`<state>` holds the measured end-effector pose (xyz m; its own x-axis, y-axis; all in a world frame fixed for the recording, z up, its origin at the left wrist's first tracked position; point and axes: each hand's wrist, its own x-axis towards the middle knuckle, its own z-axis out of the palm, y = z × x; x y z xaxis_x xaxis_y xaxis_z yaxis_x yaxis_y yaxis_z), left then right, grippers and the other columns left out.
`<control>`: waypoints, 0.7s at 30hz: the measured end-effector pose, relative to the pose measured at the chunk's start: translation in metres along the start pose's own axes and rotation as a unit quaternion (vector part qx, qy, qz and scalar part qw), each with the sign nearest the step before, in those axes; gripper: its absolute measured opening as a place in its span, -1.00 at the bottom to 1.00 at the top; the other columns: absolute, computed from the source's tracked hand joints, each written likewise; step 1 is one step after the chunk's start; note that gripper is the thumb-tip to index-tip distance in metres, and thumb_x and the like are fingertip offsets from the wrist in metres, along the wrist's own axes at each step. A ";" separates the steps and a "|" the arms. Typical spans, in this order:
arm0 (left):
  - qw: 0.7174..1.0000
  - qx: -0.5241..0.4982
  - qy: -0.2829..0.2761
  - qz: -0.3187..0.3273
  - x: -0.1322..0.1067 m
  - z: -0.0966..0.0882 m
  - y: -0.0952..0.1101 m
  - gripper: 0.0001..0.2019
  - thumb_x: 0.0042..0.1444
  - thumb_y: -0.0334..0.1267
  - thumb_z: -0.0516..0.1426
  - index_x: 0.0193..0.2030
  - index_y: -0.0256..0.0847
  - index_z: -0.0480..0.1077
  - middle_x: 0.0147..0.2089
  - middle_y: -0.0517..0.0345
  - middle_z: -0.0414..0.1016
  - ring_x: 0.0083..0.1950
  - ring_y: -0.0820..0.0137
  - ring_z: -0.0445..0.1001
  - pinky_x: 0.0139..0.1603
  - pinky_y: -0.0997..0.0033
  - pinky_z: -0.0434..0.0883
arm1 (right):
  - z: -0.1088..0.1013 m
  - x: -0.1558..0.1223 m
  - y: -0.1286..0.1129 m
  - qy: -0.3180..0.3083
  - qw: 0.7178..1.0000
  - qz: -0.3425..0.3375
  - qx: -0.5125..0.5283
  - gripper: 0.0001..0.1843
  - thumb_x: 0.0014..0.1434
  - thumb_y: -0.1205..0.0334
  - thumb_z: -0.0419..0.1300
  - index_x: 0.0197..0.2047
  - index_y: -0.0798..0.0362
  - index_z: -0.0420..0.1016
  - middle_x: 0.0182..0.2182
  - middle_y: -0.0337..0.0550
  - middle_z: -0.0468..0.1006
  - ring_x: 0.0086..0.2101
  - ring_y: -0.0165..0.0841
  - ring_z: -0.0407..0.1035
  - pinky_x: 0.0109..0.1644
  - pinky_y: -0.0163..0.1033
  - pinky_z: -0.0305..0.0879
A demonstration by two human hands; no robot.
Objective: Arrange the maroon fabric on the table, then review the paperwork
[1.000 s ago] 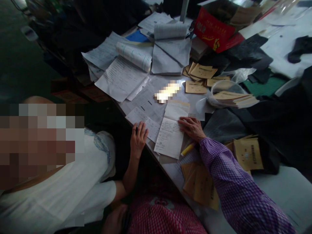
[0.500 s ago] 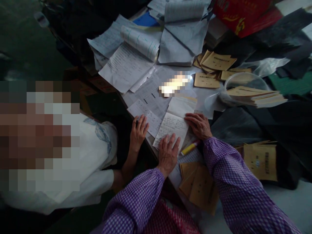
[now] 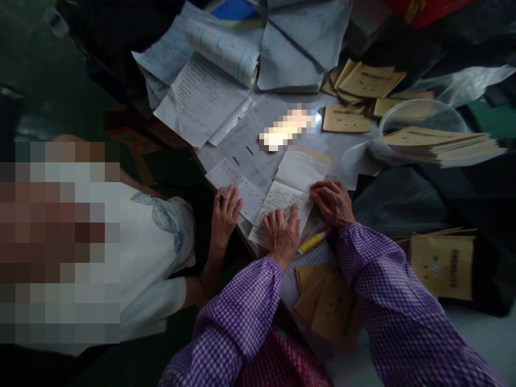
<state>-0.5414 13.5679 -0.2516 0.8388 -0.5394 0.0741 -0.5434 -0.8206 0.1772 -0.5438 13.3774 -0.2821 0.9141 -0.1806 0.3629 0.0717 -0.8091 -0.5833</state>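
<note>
An open paper booklet [image 3: 282, 194] with handwriting on its lower page lies on the table. My left hand [image 3: 283, 231] rests over that page, index finger stretched towards the writing and the other fingers loosely bent; it holds nothing. At the booklet's right edge, my right hand [image 3: 334, 203] has its fingers bent and closed on the paper; the thumb is partly hidden. A yellow marker-like stick [image 3: 312, 242] lies between my wrists. Brown paper envelopes [image 3: 332, 306] are spread nearer to me, between my forearms.
To the left, another person's hand [image 3: 226, 212] with a dark pen rests by a printed sheet [image 3: 237, 188]. Paper stacks [image 3: 205, 97] cover the far side. A clear plastic tub [image 3: 423, 115] with brown booklets lies on the right, near more envelopes [image 3: 346, 118].
My left hand has moved up the page, its index finger now extended and the others drawn in. My right hand's fingers have bent more at the booklet's edge. The view has shifted slightly.
</note>
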 end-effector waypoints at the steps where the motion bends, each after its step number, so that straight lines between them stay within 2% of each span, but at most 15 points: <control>1: 1.000 0.000 0.003 0.004 0.003 -0.001 0.000 -0.57 0.32 -0.15 -0.04 0.29 -0.07 0.25 -0.17 -0.04 0.35 -0.13 0.13 0.31 -0.11 0.02 0.33 | 0.000 0.000 0.000 0.001 1.000 -0.002 0.000 -0.75 0.30 0.10 0.08 -0.31 -0.01 0.50 -0.14 -0.13 0.59 -0.13 -0.22 0.37 0.06 -0.02 0.25; 4: 1.000 -0.011 -0.002 0.021 0.008 -0.007 -0.003 -0.60 0.33 -0.18 -0.06 0.27 -0.07 0.27 -0.17 -0.04 0.36 -0.11 0.14 0.33 -0.10 0.03 0.32 | 0.000 0.000 0.001 0.005 1.000 -0.009 -0.003 -0.75 0.31 0.09 0.07 -0.30 0.00 0.50 -0.14 -0.13 0.59 -0.13 -0.21 0.36 0.04 -0.02 0.26; 7: 0.998 -0.022 -0.022 0.058 0.000 -0.013 -0.010 -0.63 0.35 -0.22 -0.09 0.22 -0.06 0.32 -0.16 -0.04 0.40 -0.08 0.15 0.37 -0.05 0.01 0.34 | 0.000 0.000 0.000 0.008 1.000 -0.007 -0.004 -0.74 0.31 0.08 0.06 -0.31 -0.02 0.49 -0.16 -0.13 0.59 -0.15 -0.21 0.36 0.03 -0.01 0.27; 10: 0.993 -0.019 -0.002 0.120 -0.026 -0.011 -0.023 -0.65 0.33 -0.27 -0.05 0.21 -0.12 0.31 0.05 -0.08 0.43 0.15 0.12 0.34 0.16 -0.03 0.30 | 0.001 0.000 0.000 0.015 1.000 -0.007 -0.003 -0.75 0.30 0.07 0.07 -0.31 -0.02 0.49 -0.16 -0.13 0.59 -0.17 -0.20 0.37 0.01 0.01 0.28; 12: 0.990 -0.012 0.015 0.141 -0.046 -0.003 -0.031 -0.60 0.31 -0.25 -0.01 0.27 -0.15 0.25 0.26 -0.10 0.32 0.35 0.10 0.17 0.29 -0.08 0.21 | 0.001 0.000 0.001 0.014 1.000 -0.006 -0.004 -0.76 0.29 0.08 0.09 -0.32 -0.02 0.49 -0.16 -0.13 0.59 -0.18 -0.19 0.37 0.01 0.02 0.28; 14: 0.989 -0.011 0.022 0.143 -0.061 0.006 -0.037 -0.55 0.30 -0.25 0.01 0.31 -0.16 0.19 0.35 -0.08 0.23 0.43 0.12 0.06 0.35 -0.10 0.15 | 0.003 0.000 0.003 0.009 1.000 -0.002 -0.007 -0.77 0.27 0.07 0.11 -0.31 -0.03 0.50 -0.16 -0.12 0.58 -0.18 -0.19 0.37 0.00 0.03 0.28; 16: 0.990 -0.016 0.021 0.139 -0.068 0.013 -0.039 -0.53 0.29 -0.26 0.01 0.33 -0.17 0.17 0.37 -0.08 0.21 0.45 0.13 0.03 0.37 -0.12 0.13 | 0.004 -0.001 0.005 0.008 1.000 -0.002 -0.012 -0.80 0.26 0.08 0.12 -0.29 -0.03 0.50 -0.16 -0.12 0.58 -0.17 -0.19 0.37 0.00 0.02 0.28; 21: 0.990 -0.022 0.006 0.139 -0.066 0.011 -0.040 -0.55 0.31 -0.26 -0.04 0.33 -0.18 0.19 0.39 -0.08 0.17 0.45 0.11 0.02 0.42 -0.13 0.10 | 0.008 -0.001 0.004 0.015 0.998 -0.015 -0.065 -0.76 0.25 0.05 0.13 -0.13 -0.03 0.49 -0.05 -0.07 0.52 -0.04 -0.18 0.34 0.08 -0.01 0.25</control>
<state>-0.5751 13.6345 -0.2747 0.6574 -0.7410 0.1370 -0.7515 -0.6313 0.1915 -0.5415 13.3782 -0.2906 0.9002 -0.1699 0.4009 0.0445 -0.8800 -0.4729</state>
